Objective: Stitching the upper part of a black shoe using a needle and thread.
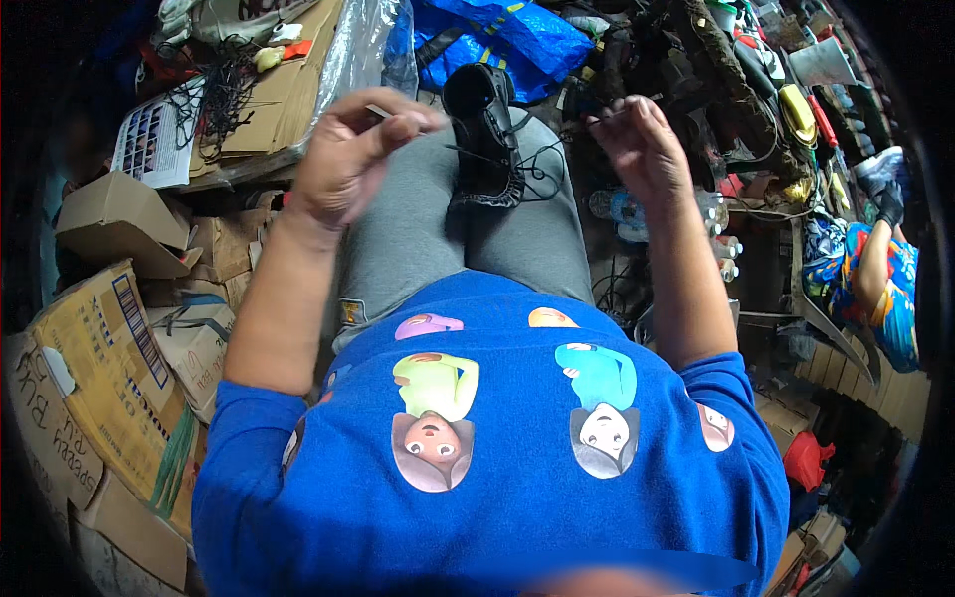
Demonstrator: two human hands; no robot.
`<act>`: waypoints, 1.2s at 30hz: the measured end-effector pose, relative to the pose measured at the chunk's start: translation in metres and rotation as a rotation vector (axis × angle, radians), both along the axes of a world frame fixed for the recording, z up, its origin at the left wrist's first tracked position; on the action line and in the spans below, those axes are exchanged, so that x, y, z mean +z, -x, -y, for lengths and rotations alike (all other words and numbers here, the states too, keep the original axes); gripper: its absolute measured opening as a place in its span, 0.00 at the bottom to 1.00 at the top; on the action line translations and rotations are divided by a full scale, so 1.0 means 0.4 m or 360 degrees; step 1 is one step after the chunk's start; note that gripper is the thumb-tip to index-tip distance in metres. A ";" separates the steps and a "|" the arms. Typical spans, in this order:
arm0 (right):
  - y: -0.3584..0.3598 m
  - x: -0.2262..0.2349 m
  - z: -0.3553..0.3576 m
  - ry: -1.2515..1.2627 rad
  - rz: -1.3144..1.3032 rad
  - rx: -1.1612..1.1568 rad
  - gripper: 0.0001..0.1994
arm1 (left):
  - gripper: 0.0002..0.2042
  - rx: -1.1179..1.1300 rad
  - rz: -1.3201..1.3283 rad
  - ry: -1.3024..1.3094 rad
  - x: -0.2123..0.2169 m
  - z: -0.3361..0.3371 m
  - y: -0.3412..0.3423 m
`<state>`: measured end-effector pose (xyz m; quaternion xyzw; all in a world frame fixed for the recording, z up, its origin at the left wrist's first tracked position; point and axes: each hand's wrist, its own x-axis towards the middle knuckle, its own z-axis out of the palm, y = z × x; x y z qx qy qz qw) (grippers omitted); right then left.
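Observation:
A black shoe point(485, 119) rests on my lap between my thighs, with dark cord point(542, 171) looping loosely from its side. Raised left of the shoe is my left hand point(360, 159), its thumb and fingers pinched together. A thin pale sliver shows between those fingers, too small to name. My right hand point(645, 149) is held up on the other side, apart from the shoe, fingers curled in toward the thumb. Whatever it pinches, if anything, is too fine to make out.
Cardboard boxes point(119, 224) are stacked at left, below a cardboard sheet point(284, 99) with tangled black cord. A blue plastic bag point(502, 45) lies ahead. Plastic bottles point(627, 214) stand by my right forearm. Tools and clutter fill the right, where another person point(880, 274) sits.

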<state>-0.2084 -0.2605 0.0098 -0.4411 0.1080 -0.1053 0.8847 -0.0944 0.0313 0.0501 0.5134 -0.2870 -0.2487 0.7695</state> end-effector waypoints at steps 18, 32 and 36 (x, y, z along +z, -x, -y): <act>0.131 -0.020 0.158 0.1018 -0.0744 -0.0085 0.11 | 0.12 0.0474 0.0373 -0.1229 -0.052 -0.150 -0.046; -0.048 -0.026 -0.048 0.1906 -0.0054 0.0699 0.05 | 0.19 -0.0538 0.0915 -0.1535 -0.108 0.181 -0.084; -0.053 -0.023 -0.052 0.1967 -0.0005 0.0739 0.05 | 0.12 -0.0650 0.0447 -0.1302 -0.120 0.179 -0.070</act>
